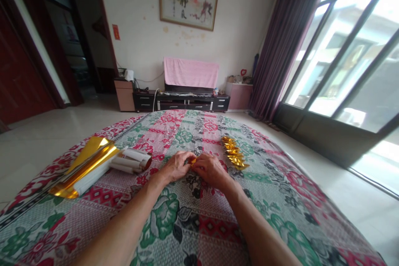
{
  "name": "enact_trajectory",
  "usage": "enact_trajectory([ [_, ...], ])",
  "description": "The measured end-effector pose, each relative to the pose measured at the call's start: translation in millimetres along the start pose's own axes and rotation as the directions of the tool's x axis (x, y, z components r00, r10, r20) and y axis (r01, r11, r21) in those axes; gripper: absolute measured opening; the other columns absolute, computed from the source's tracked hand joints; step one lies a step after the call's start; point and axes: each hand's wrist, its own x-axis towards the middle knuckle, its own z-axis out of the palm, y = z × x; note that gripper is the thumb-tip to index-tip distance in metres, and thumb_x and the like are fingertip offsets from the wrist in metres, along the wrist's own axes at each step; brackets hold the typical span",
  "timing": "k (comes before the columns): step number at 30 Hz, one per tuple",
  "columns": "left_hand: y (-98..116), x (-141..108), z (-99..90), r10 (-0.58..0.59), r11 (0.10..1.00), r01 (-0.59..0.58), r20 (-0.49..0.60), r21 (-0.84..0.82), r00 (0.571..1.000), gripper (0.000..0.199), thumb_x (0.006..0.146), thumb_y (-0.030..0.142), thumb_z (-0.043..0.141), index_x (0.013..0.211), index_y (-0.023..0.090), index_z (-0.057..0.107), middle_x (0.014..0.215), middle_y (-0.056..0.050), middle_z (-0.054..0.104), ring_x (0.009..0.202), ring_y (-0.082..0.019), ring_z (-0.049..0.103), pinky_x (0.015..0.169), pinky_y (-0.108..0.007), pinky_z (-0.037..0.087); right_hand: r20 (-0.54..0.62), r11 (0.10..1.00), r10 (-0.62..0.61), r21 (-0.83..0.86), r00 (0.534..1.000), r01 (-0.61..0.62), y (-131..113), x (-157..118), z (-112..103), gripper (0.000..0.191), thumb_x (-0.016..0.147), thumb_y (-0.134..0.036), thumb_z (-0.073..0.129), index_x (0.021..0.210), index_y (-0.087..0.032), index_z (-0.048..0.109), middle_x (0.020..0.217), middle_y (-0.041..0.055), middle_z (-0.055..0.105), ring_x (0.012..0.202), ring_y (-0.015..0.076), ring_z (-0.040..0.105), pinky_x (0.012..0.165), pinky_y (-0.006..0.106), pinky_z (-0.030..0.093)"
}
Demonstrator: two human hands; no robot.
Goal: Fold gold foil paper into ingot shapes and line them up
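My left hand [178, 166] and my right hand [210, 169] meet over the middle of the patterned cloth. Between their fingertips is a small piece of gold foil paper [193, 161], mostly covered by the fingers. Both hands are closed on it in a pinch. To the right of my right hand lies a row of folded gold foil pieces [234, 153], set one behind another. Left of my left hand, gold foil sheets [90, 166] with white backs lie loosely curled, some rolled up [131, 161].
A floral cloth [177, 224] covers the surface under my arms. Beyond it stand a low black cabinet [187, 102] and a television under a pink cloth [191, 72]. A purple curtain [274, 50] and glass doors [339, 62] are at the right.
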Motion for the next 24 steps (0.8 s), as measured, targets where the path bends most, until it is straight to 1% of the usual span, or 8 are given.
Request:
enact_trajectory([
  [3, -0.6, -0.3, 0.4, 0.010, 1.000, -0.010, 0.003, -0.005, 1.000, 0.028, 0.075, 0.019, 0.050, 0.101, 0.023, 0.061, 0.100, -0.003, 0.064, 0.101, -0.019, 0.053, 0.091, -0.031, 0.042, -0.012, 0.999, -0.002, 0.037, 1.000, 0.002, -0.1, -0.8, -0.3, 0.018, 0.081, -0.013, 0.052, 0.081, -0.023, 0.067, 0.084, 0.0010, 0.063, 0.079, 0.0118, 0.056, 0.075, 0.023, 0.040],
  [7, -0.8, -0.8, 0.6, 0.007, 1.000, -0.006, -0.014, 0.005, 1.000, 0.037, 0.076, 0.019, 0.050, 0.112, 0.022, 0.057, 0.106, -0.005, 0.063, 0.103, -0.019, 0.053, 0.091, -0.031, 0.042, -0.192, 0.990, 0.142, 0.022, 0.971, -0.140, 0.8, 0.3, 1.0, 0.019, 0.078, -0.011, 0.052, 0.084, -0.021, 0.066, 0.086, 0.0032, 0.062, 0.082, 0.0144, 0.056, 0.079, 0.027, 0.040],
  [9, -0.3, -0.9, 0.6, 0.014, 1.000, -0.014, -0.022, 0.018, 1.000, 0.041, 0.076, 0.016, 0.049, 0.116, 0.022, 0.055, 0.107, -0.005, 0.063, 0.104, -0.019, 0.053, 0.091, -0.031, 0.043, -0.225, 0.984, 0.179, 0.042, 0.958, -0.174, 1.7, 1.7, 1.9, 0.019, 0.078, -0.010, 0.052, 0.086, -0.020, 0.065, 0.091, 0.0045, 0.062, 0.085, 0.0151, 0.056, 0.080, 0.028, 0.041],
  [13, -1.2, -0.5, 1.4, 0.045, 0.998, -0.043, -0.038, 0.044, 0.998, 0.047, 0.072, 0.009, 0.049, 0.117, 0.023, 0.053, 0.111, -0.004, 0.061, 0.106, -0.018, 0.053, 0.093, -0.031, 0.042, -0.143, 0.988, 0.136, 0.095, 0.980, -0.123, 2.4, 3.2, 2.8, 0.019, 0.077, -0.008, 0.050, 0.083, -0.019, 0.065, 0.089, 0.0039, 0.062, 0.084, 0.0140, 0.057, 0.079, 0.025, 0.042],
  [17, -3.5, -0.1, 1.4, 0.091, 0.994, -0.083, -0.103, 0.077, 0.990, 0.043, 0.072, 0.012, 0.053, 0.114, 0.020, 0.055, 0.115, -0.005, 0.059, 0.108, -0.019, 0.051, 0.096, -0.032, 0.039, -0.124, 0.984, 0.174, 0.051, 0.977, -0.169, 0.8, 3.4, 2.4, 0.017, 0.078, -0.010, 0.049, 0.081, -0.018, 0.064, 0.085, 0.0038, 0.062, 0.081, 0.0136, 0.056, 0.075, 0.024, 0.041],
  [20, -3.6, -0.5, 0.4, 0.089, 0.988, -0.068, -0.149, 0.141, 0.985, 0.025, 0.071, 0.017, 0.058, 0.096, 0.018, 0.061, 0.100, -0.005, 0.063, 0.098, -0.019, 0.054, 0.090, -0.033, 0.042, -0.107, 0.979, 0.205, 0.015, 0.973, -0.205, -1.0, 4.0, 1.7, 0.016, 0.079, -0.012, 0.048, 0.080, -0.017, 0.064, 0.083, 0.0039, 0.061, 0.079, 0.0132, 0.056, 0.073, 0.023, 0.040],
  [22, -3.0, -1.1, -0.2, 0.089, 0.980, -0.062, -0.139, 0.188, 0.986, 0.011, 0.072, 0.018, 0.058, 0.082, 0.018, 0.063, 0.088, -0.004, 0.063, 0.091, -0.019, 0.054, 0.085, -0.032, 0.043, -0.097, 0.975, 0.219, -0.016, 0.971, -0.221, -1.9, 4.4, 1.4, 0.016, 0.080, -0.013, 0.049, 0.079, -0.018, 0.064, 0.082, 0.0039, 0.061, 0.078, 0.0132, 0.055, 0.073, 0.023, 0.039],
  [24, -2.4, -1.5, -0.4, 0.095, 0.971, -0.067, -0.117, 0.228, 0.989, 0.008, 0.074, 0.018, 0.057, 0.076, 0.018, 0.065, 0.083, -0.003, 0.061, 0.088, -0.018, 0.054, 0.083, -0.031, 0.043, -0.100, 0.969, 0.232, -0.066, 0.967, -0.240, -2.4, 4.5, 1.2, 0.015, 0.079, -0.015, 0.050, 0.077, -0.019, 0.065, 0.081, 0.0039, 0.061, 0.078, 0.0138, 0.055, 0.074, 0.024, 0.038],
])
